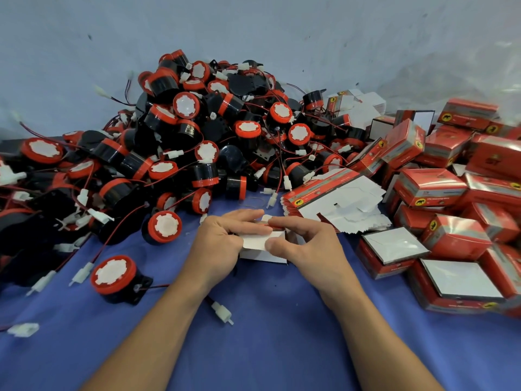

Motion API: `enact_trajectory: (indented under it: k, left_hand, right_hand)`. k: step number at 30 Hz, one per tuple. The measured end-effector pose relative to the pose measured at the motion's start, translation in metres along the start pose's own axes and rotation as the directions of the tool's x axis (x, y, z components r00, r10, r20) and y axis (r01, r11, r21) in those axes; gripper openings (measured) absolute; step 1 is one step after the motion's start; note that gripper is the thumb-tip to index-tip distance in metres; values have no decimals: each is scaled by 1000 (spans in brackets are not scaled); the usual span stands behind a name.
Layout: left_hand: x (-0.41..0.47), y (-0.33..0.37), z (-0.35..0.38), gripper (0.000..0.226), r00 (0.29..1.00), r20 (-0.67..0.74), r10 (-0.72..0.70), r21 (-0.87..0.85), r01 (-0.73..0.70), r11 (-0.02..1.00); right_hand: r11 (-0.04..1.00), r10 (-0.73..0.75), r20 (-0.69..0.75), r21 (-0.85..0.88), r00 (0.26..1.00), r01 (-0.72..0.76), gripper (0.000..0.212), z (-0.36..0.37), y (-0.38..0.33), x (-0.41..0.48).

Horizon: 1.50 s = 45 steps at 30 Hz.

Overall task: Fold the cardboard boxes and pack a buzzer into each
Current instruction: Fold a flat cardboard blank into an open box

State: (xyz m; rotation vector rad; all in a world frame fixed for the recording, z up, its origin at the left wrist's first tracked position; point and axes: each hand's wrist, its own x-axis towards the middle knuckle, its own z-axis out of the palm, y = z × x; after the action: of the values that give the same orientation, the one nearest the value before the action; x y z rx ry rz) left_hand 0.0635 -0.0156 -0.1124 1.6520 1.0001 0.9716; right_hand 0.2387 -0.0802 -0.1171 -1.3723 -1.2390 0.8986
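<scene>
A small red and white cardboard box (pixel 260 249) sits on the blue cloth at the centre, held between both hands. My left hand (pixel 222 244) grips its left side with fingers curled over the top. My right hand (pixel 307 244) pinches a white flap, thumb on the near face. A big heap of black and red buzzers (pixel 197 136) with red wires rises behind. One loose buzzer (pixel 114 276) lies near left of my left forearm. A stack of flat unfolded boxes (pixel 332 198) lies just behind my right hand.
Folded red boxes (pixel 451 210) are piled along the right side, some with white faces up (pixel 394 244). A white wire connector (pixel 222 311) lies on the blue cloth (pixel 267 334) between my forearms. A pale wall stands behind the heap.
</scene>
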Motion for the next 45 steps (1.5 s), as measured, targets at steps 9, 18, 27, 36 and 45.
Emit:
enact_trajectory:
  k: [9,18,27,36,45]
  left_hand:
    - [-3,5,-6,46,992,107,67,-75,-59,995]
    - [-3,-4,-2,50,984,6,176,163,-175,971]
    - [-6,-10,3,43,966,-115,232,299,-189,935]
    - [-4,-6,-5,59,974,-21,226,330,-207,921]
    - [-6,-8,4,44,935,-79,344,398,-287,871]
  right_hand:
    - [977,-77,-69,-202,995,62,44,7,-1,-4]
    - [965,-63,-174,-261,983,15,32,12,3,-3]
    - [961,-59,-143,-278,988,17,37,12,3,-1]
    - [939,-90,-199,-344,976,17,40,17,5,-1]
    - [933,-123,-216,-357,969,39,28,17,4,-2]
